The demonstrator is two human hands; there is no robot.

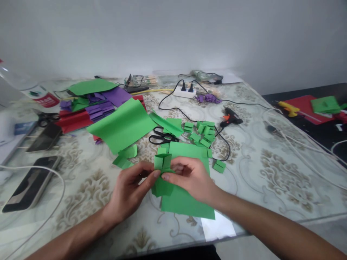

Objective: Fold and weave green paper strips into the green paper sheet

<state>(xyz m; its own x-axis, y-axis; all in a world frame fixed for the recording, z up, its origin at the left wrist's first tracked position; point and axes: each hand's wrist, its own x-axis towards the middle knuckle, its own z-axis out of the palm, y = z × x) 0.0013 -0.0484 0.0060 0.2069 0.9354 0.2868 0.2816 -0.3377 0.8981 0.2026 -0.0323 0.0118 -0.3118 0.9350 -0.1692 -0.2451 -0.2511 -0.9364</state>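
Between my two hands is a folded green paper piece [163, 162], held up over a flat green sheet [187, 202]. My left hand [132, 186] pinches its left side with thumb and fingers. On the other side my right hand [191, 177] grips it, the thumb pressed near the left thumb. Just beyond lie black-handled scissors [159, 136], partly under green paper. Small folded green pieces [202, 133] are heaped behind my right hand, and a single one [219, 166] lies apart. Green scraps [125, 157] rest beyond my left hand.
A large green sheet [121, 126] and purple paper [116, 96] lie at back left. A black glue gun [231, 117] and a white power strip [184, 92] with cords stand behind. Phones [31, 184] and a bottle [40, 95] are left; a yellow glue gun [288, 108] is far right.
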